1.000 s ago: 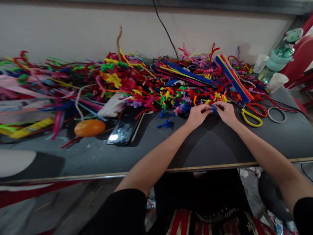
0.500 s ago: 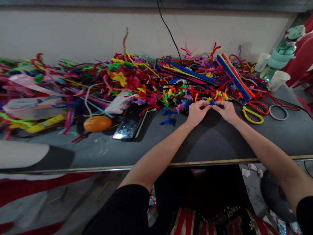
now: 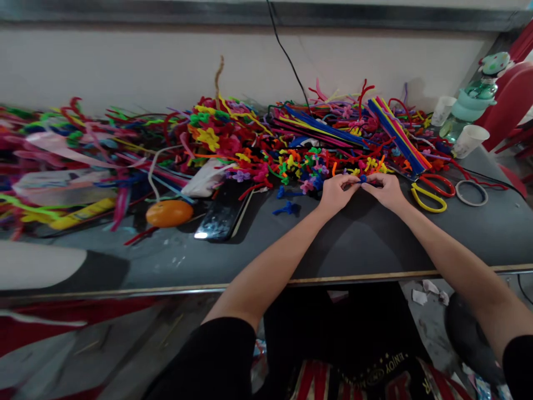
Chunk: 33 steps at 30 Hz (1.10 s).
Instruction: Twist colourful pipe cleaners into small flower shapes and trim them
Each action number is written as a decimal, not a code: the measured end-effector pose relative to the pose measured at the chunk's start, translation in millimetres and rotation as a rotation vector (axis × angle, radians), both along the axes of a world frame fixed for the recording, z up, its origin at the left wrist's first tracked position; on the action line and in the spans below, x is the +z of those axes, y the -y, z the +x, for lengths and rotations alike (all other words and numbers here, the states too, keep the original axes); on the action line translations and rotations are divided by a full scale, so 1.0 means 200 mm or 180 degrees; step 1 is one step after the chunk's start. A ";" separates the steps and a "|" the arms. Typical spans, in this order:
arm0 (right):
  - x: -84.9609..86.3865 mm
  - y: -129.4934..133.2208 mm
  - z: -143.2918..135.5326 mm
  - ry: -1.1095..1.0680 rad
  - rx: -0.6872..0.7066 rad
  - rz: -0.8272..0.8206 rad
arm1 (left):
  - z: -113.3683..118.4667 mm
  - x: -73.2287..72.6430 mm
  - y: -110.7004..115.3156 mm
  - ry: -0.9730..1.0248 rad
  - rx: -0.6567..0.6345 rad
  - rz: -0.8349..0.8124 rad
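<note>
A small piece of blue pipe cleaner is pinched between my two hands just above the table. My left hand grips it from one side with thumb and index finger, and my right hand does so from the other. The fingers cover much of it, so its exact shape is unclear. Left of my hands, two twisted blue pipe cleaner pieces lie on the table. Just behind are small pipe cleaner flowers in many colours. Scissors with one red and one yellow handle lie right of my right hand.
A heap of coloured pipe cleaners runs along the wall. A phone and an orange oval object lie left of centre. At right are a grey ring, paper cups and a green bottle. The table's front edge crosses below my forearms.
The camera view has shifted slightly, so everything sits a little lower in the picture. Both hands still pinch the blue piece, with the fingers slightly moved around it.
</note>
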State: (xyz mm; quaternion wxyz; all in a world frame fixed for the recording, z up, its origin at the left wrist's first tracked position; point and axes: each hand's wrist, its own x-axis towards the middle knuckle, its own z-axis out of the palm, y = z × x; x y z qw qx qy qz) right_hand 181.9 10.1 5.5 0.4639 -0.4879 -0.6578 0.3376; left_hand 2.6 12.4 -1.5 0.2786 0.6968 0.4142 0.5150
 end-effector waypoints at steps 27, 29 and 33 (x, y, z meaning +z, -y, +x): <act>0.18 0.08 0.07 0.1719 0.0558 -0.0070 | -0.05 0.08 0.01 -0.2083 -0.0696 0.1419; 0.18 0.11 0.04 0.2252 0.0102 0.0242 | -0.02 0.06 0.02 -0.1672 -0.0486 0.0937; 0.18 0.17 -0.04 0.2748 -0.0252 0.0639 | 0.01 0.01 0.00 -0.0588 -0.0255 -0.0407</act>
